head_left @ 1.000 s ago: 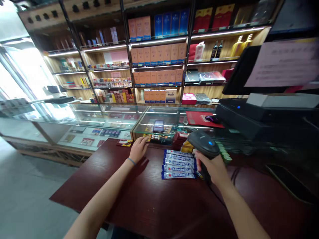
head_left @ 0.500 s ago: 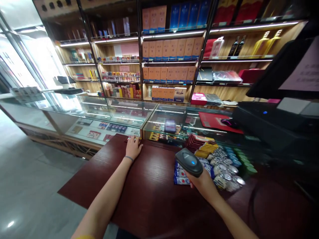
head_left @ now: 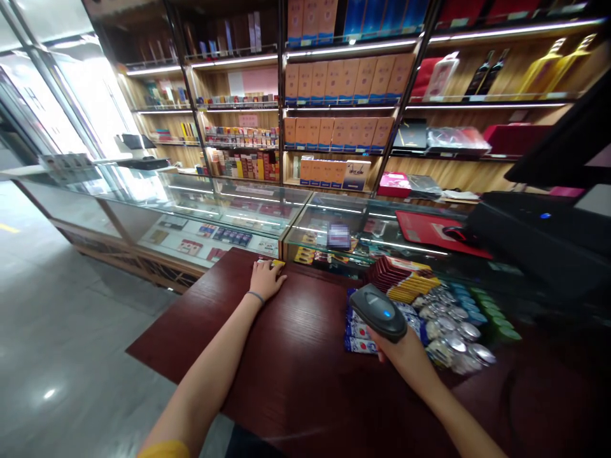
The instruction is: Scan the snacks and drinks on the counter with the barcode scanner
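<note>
My left hand [head_left: 266,280] lies with its fingers stretched out over a small packet [head_left: 278,263] at the far edge of the dark red wooden counter [head_left: 296,318]. Only a yellow end of that packet shows; the fingers cover most of it. In my right hand [head_left: 405,353] is a black barcode scanner [head_left: 379,312] with a blue light, its head pointing away from me. Under and around the scanner lie blue-and-white snack packets [head_left: 361,343]. Beyond them, a row of dark red and yellow packets [head_left: 403,278] leans together. Several silver-topped containers [head_left: 456,343] stand right of the scanner.
Blue cans [head_left: 468,302] and green cans [head_left: 496,315] line the right side. A glass display case [head_left: 229,203] runs along the back. A black register [head_left: 520,229] stands at right beside a red mat [head_left: 429,232]. Shelves of boxes [head_left: 348,79] and bottles rise behind.
The view has shifted, so most of the scene sits further right in the picture. Both hands keep nearly the same places on the counter, and the scanner stays in my right hand.
</note>
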Motion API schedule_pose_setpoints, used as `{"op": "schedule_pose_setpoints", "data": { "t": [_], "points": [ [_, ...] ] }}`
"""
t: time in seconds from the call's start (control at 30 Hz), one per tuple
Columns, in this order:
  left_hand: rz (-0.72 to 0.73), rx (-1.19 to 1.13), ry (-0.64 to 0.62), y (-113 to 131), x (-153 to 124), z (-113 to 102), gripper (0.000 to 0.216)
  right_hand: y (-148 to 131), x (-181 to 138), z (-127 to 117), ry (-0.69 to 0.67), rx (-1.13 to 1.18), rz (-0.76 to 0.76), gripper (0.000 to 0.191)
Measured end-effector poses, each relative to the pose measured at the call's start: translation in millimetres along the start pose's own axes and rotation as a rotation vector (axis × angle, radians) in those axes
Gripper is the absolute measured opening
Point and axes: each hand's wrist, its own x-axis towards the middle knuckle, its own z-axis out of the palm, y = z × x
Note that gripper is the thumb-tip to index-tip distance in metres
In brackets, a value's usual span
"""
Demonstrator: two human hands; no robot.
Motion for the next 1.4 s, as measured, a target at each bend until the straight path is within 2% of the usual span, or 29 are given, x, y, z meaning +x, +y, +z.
{"op": "schedule_pose_setpoints", "data": {
  "t": [0.2,0.33,0.5,0.57,0.67,0.83,0.9,0.97,1.07,1.13,1.23,1.4],
  "points": [
    [0.088,0.026,-0.064,15.6,-8.5,-14.4,0.038,8.5,2.0,-8.5,-0.003,0.003,-0.033,0.032],
    [0.085,0.069,-0.091,22.9,-7.7,-17.7,0.030,11.1,1.7,-9.6,0.000,0.004,-0.046,0.031],
    [0.089,0.084,-0.194,30.8,-8.2,-29.1,0.025,11.8,2.4,-11.0,-0.014,0.025,-0.053,0.034],
    [0.089,0.072,-0.188,33.6,-9.5,-36.1,0.026,12.6,3.3,-12.4,-0.025,0.031,-0.056,0.035],
    [0.083,-0.006,-0.101,35.5,-12.0,-44.8,0.031,13.5,4.5,-14.1,-0.014,0.039,-0.043,0.038],
    [-0.021,-0.341,0.132,30.2,-12.6,-43.1,0.036,12.9,4.3,-14.5,0.008,0.029,-0.051,0.044],
    [-0.129,-0.559,0.262,28.4,-9.5,-37.8,0.033,12.9,3.9,-14.0,0.014,0.031,-0.053,0.045],
    [-0.288,-0.885,0.350,30.0,-5.2,-32.4,0.029,13.5,3.7,-13.1,0.016,0.035,-0.052,0.046],
    [-0.458,-1.509,0.288,40.6,-1.4,-26.9,0.033,14.9,3.5,-10.6,0.026,0.045,-0.057,0.048],
    [-0.462,-1.802,0.209,50.9,-2.6,-25.2,0.039,15.2,3.0,-8.4,0.029,0.067,-0.058,0.050],
    [-0.404,-1.955,0.172,65.1,-8.0,-24.0,0.038,13.2,1.2,-5.5,0.003,0.082,-0.047,0.049],
    [-0.370,-1.963,0.138,77.2,-13.6,-22.4,0.040,8.5,-1.2,-4.8,-0.056,-0.014,-0.130,0.050]
  ]
}}
